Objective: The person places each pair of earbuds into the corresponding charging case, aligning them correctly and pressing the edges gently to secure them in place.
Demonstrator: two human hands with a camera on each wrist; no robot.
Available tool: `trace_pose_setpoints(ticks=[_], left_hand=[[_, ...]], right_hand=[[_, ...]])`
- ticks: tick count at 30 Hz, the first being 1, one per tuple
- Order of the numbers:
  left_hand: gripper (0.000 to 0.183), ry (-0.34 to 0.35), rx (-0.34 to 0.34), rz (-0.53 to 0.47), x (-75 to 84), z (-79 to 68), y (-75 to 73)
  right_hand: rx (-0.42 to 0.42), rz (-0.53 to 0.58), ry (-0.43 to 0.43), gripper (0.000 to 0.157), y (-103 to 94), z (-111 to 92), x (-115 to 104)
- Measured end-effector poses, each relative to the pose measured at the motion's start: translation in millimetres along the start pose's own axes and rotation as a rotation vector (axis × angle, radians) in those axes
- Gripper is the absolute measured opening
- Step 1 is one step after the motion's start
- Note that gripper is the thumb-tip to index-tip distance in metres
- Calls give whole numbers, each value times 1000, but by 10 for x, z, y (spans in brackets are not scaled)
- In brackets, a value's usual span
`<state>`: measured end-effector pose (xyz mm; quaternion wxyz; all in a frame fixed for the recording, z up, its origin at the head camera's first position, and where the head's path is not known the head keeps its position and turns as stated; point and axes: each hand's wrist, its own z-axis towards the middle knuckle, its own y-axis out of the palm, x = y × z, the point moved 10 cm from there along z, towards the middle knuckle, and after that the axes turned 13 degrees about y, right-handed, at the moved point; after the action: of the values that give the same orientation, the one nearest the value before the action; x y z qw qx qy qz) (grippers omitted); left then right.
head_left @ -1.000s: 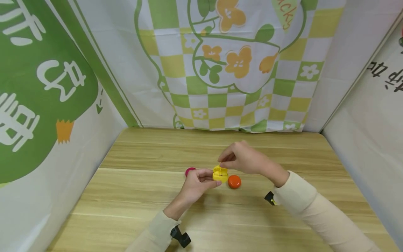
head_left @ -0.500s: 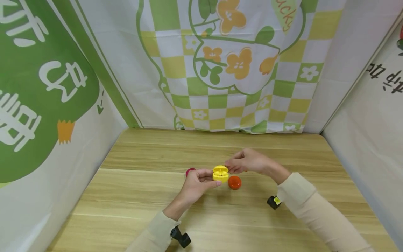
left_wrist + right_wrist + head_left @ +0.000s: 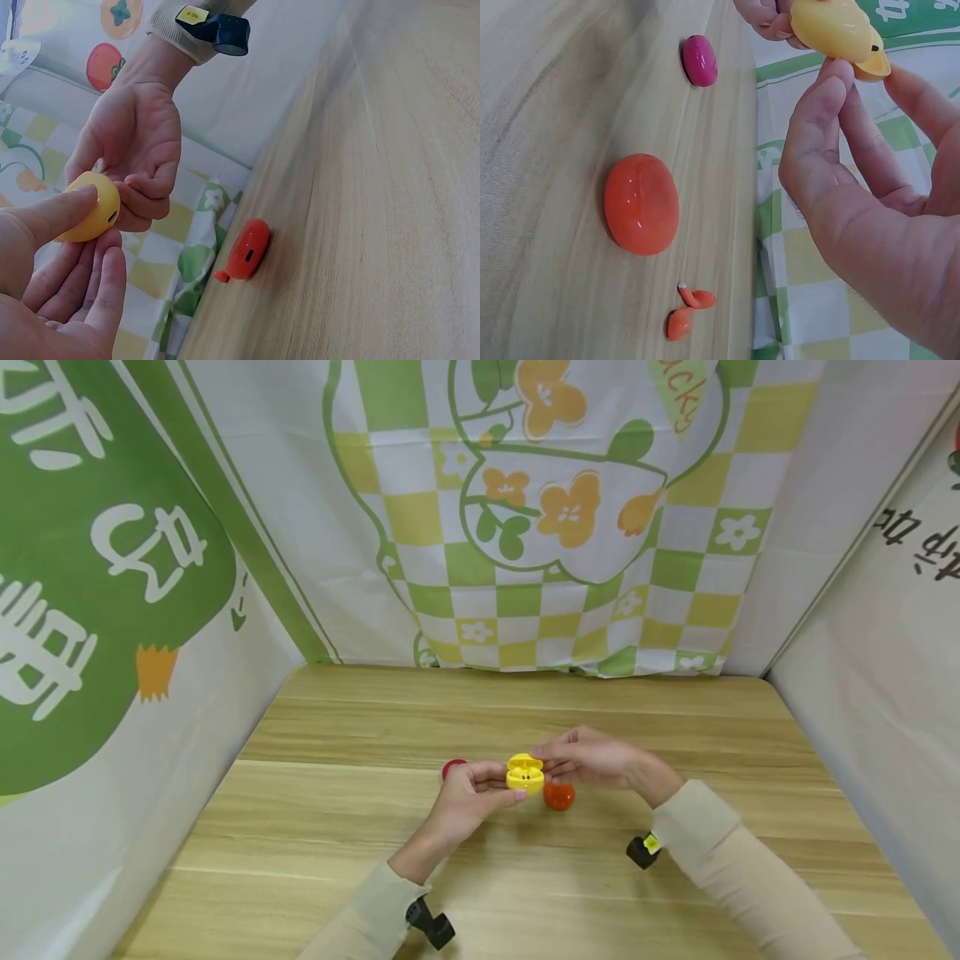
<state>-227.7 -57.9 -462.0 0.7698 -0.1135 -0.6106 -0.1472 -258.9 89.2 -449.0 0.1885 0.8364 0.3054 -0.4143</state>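
Observation:
A yellow earbud case with its lid raised is held above the table by my left hand, thumb in front and fingers behind. Two small dark marks show inside it in the head view. From the right, my right hand grips the same case; in the right wrist view its thumb and index finger meet the case near the lid. An orange earbud case lies closed on the table just below the hands. Two loose orange earbuds lie beside it, hidden behind my right hand in the head view.
Partly covered by my left hand, a magenta case lies on the wooden table. A checked, flowered cloth hangs at the back edge, and printed sheets stand at both sides. Small black cameras sit at the wrists.
My right hand has come down from above the yellow lid to the case's right side. The lid now shows more plainly, standing open. My left hand stays in place.

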Motion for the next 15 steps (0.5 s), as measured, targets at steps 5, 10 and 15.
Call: trace_pose_setpoints(ticks=[5,10,15], left_hand=[[33,11,-8,-7,1,-1,14],[31,5,-5,-8,12,-4,10],[33,15,-9,-10,37,-1,7]], right_hand=[[-15,-17,-16,21,8,-23,-41],[16,-110,-55,24,-3,-55,-122],[112,-258,-90,31,-36,-98,-207]])
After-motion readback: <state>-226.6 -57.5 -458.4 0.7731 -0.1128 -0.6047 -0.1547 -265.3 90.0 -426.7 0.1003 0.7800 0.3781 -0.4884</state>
